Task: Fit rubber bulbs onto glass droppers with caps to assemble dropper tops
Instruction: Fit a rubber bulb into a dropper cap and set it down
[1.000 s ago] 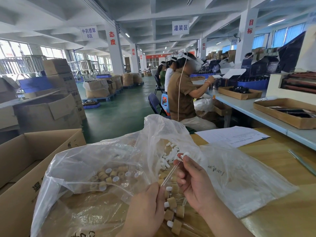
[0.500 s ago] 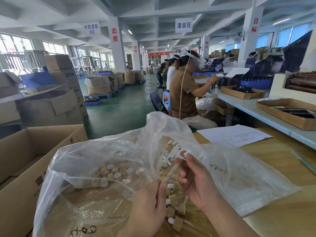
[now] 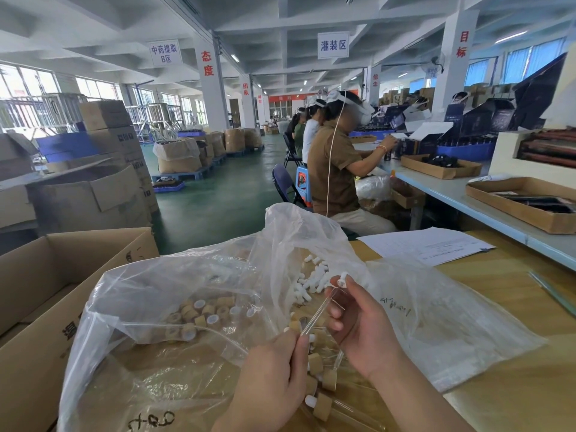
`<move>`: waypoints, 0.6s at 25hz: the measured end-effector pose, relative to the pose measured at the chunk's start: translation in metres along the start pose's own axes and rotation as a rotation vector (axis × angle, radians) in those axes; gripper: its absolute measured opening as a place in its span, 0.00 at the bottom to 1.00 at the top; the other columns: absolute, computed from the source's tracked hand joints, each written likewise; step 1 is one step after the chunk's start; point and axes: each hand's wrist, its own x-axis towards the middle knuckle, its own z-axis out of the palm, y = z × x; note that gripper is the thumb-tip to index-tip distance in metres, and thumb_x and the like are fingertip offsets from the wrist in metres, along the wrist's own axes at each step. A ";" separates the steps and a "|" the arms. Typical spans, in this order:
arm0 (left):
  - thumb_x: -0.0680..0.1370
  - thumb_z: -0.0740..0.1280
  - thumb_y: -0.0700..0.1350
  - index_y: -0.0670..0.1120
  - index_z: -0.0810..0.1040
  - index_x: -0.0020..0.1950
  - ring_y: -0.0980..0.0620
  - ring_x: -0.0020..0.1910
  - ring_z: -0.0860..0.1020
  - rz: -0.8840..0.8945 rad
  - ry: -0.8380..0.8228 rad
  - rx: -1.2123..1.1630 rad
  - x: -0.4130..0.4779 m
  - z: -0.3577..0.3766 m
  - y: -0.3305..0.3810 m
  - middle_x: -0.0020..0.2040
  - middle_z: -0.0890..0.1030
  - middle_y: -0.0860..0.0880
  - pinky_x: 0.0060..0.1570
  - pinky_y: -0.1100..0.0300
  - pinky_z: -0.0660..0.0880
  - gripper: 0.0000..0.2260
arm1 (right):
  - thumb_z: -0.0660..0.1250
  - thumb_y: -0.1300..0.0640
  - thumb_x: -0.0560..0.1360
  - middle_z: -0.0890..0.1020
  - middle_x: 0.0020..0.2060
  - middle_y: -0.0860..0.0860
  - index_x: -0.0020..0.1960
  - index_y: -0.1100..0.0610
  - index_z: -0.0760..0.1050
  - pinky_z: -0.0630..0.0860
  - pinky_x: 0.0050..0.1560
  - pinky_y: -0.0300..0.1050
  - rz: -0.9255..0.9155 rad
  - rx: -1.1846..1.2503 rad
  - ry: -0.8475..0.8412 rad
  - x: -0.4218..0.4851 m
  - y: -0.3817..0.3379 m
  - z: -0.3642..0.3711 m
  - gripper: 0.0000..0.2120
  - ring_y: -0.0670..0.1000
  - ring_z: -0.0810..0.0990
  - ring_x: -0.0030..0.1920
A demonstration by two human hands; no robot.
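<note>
A wooden table (image 3: 498, 310) holds a big clear plastic bag (image 3: 174, 285) of tan caps (image 3: 204, 313), with a cardboard box (image 3: 46, 291) to its left. Over the bag, the left hand (image 3: 271, 385) pinches the lower end of a slanted glass tube (image 3: 318, 313). The right hand (image 3: 363, 325) curls round the tube's upper end, just under the white bulb (image 3: 342, 278).

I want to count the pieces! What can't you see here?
Head view.
The glass dropper: lower tip hidden by fingers of the left hand.
The rubber bulb: partly covered by the right hand.
Writing on the plastic bag: cut by the bottom edge.
Print on the paper sheet: too small.
</note>
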 end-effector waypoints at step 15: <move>0.78 0.55 0.51 0.48 0.66 0.31 0.51 0.20 0.65 -0.031 0.018 0.165 0.001 -0.003 0.007 0.25 0.56 0.60 0.21 0.69 0.52 0.16 | 0.68 0.53 0.73 0.79 0.34 0.53 0.49 0.59 0.83 0.70 0.22 0.38 0.019 0.066 0.047 0.000 0.009 0.001 0.11 0.46 0.71 0.26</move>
